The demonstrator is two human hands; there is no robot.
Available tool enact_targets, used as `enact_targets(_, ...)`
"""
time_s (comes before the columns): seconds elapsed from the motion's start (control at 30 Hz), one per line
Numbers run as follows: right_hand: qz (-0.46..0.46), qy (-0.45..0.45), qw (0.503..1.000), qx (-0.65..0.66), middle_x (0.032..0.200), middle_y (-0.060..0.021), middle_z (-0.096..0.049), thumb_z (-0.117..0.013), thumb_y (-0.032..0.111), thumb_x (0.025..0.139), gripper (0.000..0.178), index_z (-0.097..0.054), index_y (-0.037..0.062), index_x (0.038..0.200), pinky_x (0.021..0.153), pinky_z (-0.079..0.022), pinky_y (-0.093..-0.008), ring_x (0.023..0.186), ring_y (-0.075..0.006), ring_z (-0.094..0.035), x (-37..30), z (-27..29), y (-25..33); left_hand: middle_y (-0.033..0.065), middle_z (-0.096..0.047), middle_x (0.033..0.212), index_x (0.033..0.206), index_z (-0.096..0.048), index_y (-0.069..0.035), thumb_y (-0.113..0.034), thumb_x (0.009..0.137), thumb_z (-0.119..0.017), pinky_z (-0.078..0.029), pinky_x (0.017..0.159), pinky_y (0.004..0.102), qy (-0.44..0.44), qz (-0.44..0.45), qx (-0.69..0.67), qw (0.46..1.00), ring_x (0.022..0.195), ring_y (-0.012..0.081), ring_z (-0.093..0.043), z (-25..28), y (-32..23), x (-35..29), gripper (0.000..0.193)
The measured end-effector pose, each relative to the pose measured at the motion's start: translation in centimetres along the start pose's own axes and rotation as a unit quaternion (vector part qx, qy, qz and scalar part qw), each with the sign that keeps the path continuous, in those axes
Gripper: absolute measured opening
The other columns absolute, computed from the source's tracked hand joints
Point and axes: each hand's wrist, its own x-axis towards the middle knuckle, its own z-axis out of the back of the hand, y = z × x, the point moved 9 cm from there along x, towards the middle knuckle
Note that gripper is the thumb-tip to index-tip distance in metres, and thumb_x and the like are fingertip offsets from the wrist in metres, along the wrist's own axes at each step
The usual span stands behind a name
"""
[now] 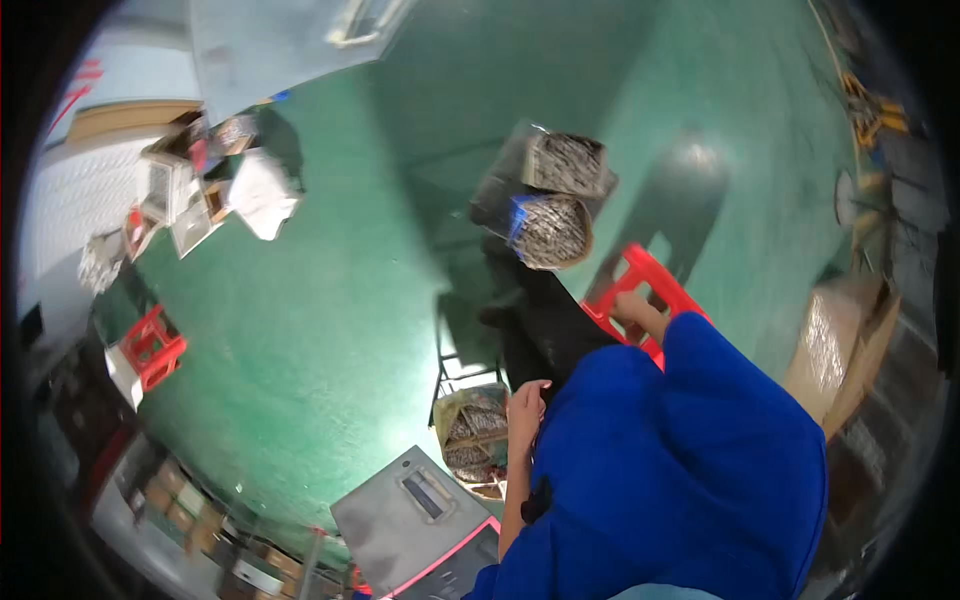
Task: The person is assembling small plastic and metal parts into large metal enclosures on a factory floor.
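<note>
My right hand (pixel 632 309) is closed on the red plastic stool (pixel 672 285), which is tilted beside my right leg. My left hand (pixel 524 408) hangs at my left side, its fingers loosely bent and nothing visible in them. Close by it stands an open container (pixel 474 432) of dark, shiny small parts. Ahead of my feet, a round container (pixel 551 232) with blue at its edge and a squarish one (pixel 566 164) hold similar small dark pieces. Both rest on a grey sheet or tray (pixel 497 190) on the green floor.
A grey panelled box or table (pixel 408 512) with a pink edge is at lower left. Another red stool (pixel 153 348) stands far left, below white panels and scrap (pixel 263 195). A cardboard box (pixel 836 345) is at right. A grey machine surface (pixel 285 45) juts in above.
</note>
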Motion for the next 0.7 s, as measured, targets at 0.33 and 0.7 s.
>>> enact_targets(0.33, -0.145, 0.053, 0.973, -0.17, 0.114, -0.0092, -0.057, -0.069, 0.045, 0.072, 0.057, -0.058, 0.0053, 0.111, 0.094, -0.04, -0.0443, 0.111, -0.0268, -0.05, -3.4, -4.7, -5.9, 0.0194, -0.066, 0.083, 0.1, -0.066, -0.01, -0.029, 0.096, -0.042, -0.05, 0.069, 0.0459, 0.039, 0.034, 0.413, 0.909, 0.079, 0.0388, -0.063, 0.3, 12.5, 5.2, 0.03)
enact_targets(0.7, -0.121, 0.211, 0.929, -0.279, 0.12, -0.0072, -0.059, -0.062, 0.053, 0.075, 0.056, -0.064, 0.0104, 0.11, 0.104, -0.026, -0.0523, 0.121, -0.026, -0.046, -3.2, -15.2, -12.2, 0.0104, -0.068, 0.088, 0.106, -0.064, -0.012, -0.017, 0.093, -0.05, -0.051, 0.057, 0.0342, -0.1, -0.133, 0.427, 0.889, 0.065, 0.0264, -0.066, 2.8, 12.8, 7.0, 0.02)
